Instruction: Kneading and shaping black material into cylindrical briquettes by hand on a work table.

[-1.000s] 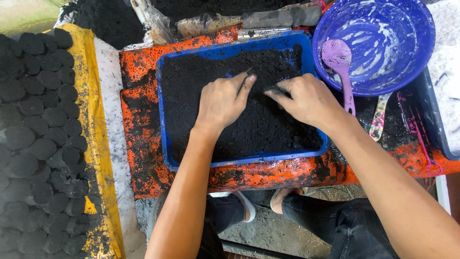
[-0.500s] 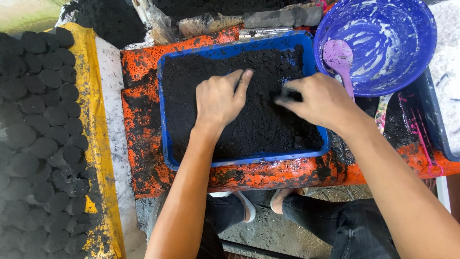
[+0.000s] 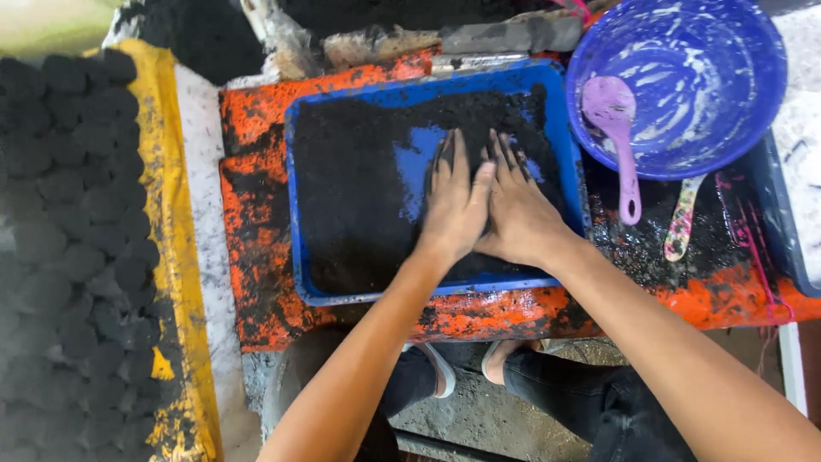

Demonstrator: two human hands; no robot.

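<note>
Head view: left hand [image 3: 453, 210] and right hand [image 3: 517, 214] side by side, fingers flat, extended, gripping nothing, pressing black powder [image 3: 359, 197] in blue tray [image 3: 295, 222]. Best keep palms flat, sweep evenly, cover bare blue patch.

Single head-worn view, steeply downward, close over the blue tray [image 3: 299, 222], perhaps slightly tilted.

Black, seemingly damp powder [image 3: 359, 197] in shallow blue tray [image 3: 299, 222], bare patch mid-tray.

Both hands lie side by side in the tray [image 3: 299, 257] on the tabletop [image 3: 256, 257]; the bowl [image 3: 753, 103] sits far right, holding a spoon [image 3: 617, 137].
</note>
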